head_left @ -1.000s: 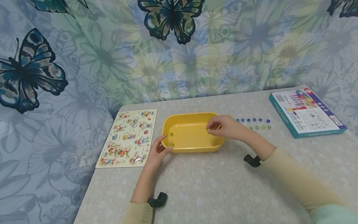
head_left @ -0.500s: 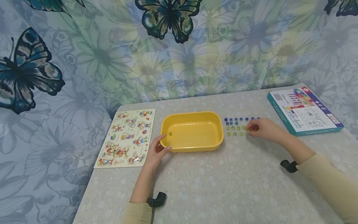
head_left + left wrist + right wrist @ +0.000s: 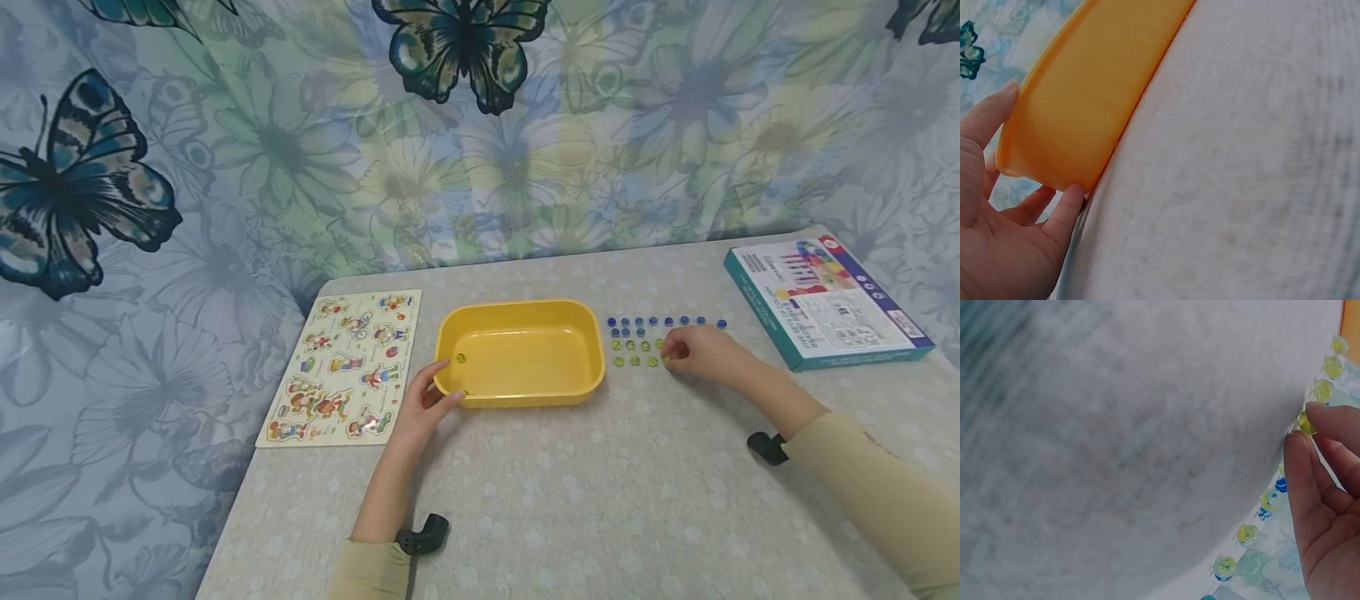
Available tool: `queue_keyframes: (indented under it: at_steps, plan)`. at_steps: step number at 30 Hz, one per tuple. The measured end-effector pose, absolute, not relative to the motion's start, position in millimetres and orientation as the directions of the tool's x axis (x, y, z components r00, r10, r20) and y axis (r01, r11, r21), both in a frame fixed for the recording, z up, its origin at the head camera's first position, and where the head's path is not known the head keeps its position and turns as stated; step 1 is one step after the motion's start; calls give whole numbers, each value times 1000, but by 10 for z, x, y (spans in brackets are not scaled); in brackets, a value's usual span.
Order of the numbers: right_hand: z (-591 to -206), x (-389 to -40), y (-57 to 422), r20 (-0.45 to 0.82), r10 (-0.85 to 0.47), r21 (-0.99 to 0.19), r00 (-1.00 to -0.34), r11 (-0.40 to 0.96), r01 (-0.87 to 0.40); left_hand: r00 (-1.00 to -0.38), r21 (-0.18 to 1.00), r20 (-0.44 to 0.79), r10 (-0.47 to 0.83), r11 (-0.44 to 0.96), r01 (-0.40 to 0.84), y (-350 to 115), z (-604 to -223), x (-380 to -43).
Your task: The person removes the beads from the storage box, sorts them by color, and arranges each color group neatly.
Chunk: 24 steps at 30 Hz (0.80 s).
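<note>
My left hand (image 3: pixel 422 408) holds the near left corner of a yellow tray (image 3: pixel 525 401), thumb and fingers against its rim and wall. Two yellow-green marbles lie inside at the left end; the clearer one is the marble (image 3: pixel 461 358) by the left wall. My right hand (image 3: pixel 701 354) is right of the tray, at the end of the nearest row of marbles. Between thumb and forefinger it pinches a yellow-green marble (image 3: pixel 1307 423), close over the table. Yellow-green marbles (image 3: pixel 634 361) stand in two rows, with blue marbles (image 3: pixel 639 322) in rows behind; the hand hides some.
A sticker sheet (image 3: pixel 345 364) with small cartoon figures lies left of the tray. At the back right is a flat game box (image 3: pixel 828 302) with a teal side. A butterfly-patterned cloth (image 3: pixel 525 167) hangs behind the table (image 3: pixel 555 500).
My right hand has moved right, from over the tray's right end to the marble rows, and now lingers there with a yellow-green marble. My left hand has stayed on the tray corner.
</note>
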State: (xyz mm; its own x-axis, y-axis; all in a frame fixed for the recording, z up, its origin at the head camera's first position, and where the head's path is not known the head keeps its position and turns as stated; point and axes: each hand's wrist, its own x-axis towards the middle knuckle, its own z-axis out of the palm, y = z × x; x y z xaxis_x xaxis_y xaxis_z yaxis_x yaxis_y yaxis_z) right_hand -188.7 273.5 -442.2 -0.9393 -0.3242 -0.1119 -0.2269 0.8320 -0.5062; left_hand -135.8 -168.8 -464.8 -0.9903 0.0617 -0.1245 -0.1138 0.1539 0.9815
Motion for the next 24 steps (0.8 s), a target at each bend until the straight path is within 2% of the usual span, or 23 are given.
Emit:
queue_keyframes:
  at_steps: [11, 18, 24]
  plan:
    - [-4371, -1867, 2729, -119, -317, -484, -941, 846, -224, -990, 981, -130, 57, 152, -120, -1680, -4654, -1368]
    - [-4163, -1840, 2686, -115, -322, -478, -940, 847, -231, -989, 977, -139, 43, 170, -130, -1670, -4647, -1357]
    - [-3942, -1836, 2548, -88, -332, -489, -939, 836, -250, -991, 986, -108, 84, 138, -95, -1688, -4654, -1351]
